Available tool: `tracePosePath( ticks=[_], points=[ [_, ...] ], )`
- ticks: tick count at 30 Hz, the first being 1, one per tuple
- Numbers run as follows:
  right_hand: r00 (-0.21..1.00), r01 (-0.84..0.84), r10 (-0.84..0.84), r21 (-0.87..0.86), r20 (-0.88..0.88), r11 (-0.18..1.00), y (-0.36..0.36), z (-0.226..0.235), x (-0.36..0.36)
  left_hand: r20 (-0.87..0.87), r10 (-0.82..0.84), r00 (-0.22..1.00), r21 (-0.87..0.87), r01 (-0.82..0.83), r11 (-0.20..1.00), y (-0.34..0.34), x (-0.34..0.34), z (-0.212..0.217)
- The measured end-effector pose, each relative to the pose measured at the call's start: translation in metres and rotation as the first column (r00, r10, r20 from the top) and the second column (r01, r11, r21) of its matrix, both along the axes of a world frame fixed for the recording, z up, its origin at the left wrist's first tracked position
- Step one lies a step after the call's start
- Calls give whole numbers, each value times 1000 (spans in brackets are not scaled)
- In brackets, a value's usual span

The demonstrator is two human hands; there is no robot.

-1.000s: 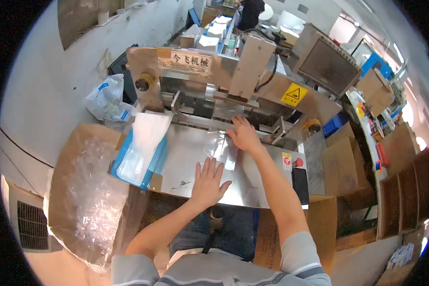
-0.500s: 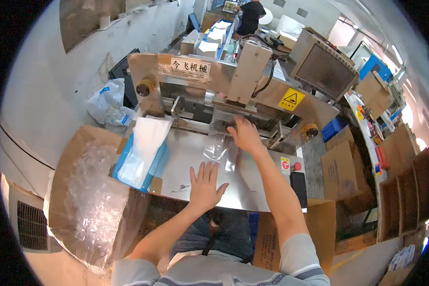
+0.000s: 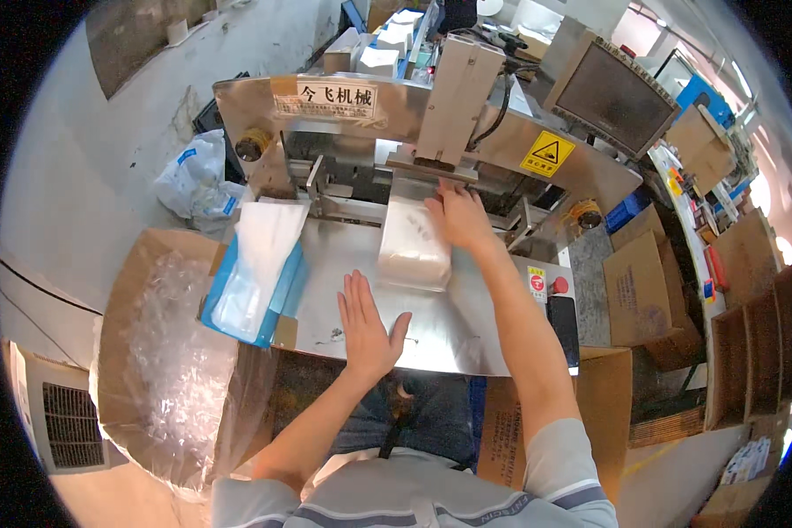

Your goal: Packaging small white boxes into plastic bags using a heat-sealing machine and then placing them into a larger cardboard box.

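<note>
One brown cardboard box lined with clear plastic film (image 3: 163, 352), left of the desk, nothing packed in it as far as shows. One blue tray of white bags (image 3: 257, 273), stocked. Left hand (image 3: 367, 327): one, flat on the steel desk (image 3: 466, 339), fingers spread wide, grip on nothing. One white soft packet in clear wrap (image 3: 412, 242), lying at the sealing machine (image 3: 414, 114) mouth. Right hand (image 3: 459, 216): one, laid against the packet's far end, grip loose. Sealing judged under way.
</note>
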State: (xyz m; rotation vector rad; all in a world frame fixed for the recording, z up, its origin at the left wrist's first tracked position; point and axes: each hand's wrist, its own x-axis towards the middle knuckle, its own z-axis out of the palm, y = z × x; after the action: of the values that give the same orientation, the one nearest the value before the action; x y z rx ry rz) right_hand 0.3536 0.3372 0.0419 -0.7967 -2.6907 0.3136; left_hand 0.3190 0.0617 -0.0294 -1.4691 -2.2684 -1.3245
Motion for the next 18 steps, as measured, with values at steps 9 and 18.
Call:
tracePosePath(
  ticks=[9,18],
  points=[
    [929,-2,-139,-379,-343,925,-38,-16,55,28,0,1000,-37,1,999,-3,-2,1],
    [851,-72,-364,-772,-378,631,-84,-51,88,53,-66,996,-3,66,998,3,-3,6]
  ],
)
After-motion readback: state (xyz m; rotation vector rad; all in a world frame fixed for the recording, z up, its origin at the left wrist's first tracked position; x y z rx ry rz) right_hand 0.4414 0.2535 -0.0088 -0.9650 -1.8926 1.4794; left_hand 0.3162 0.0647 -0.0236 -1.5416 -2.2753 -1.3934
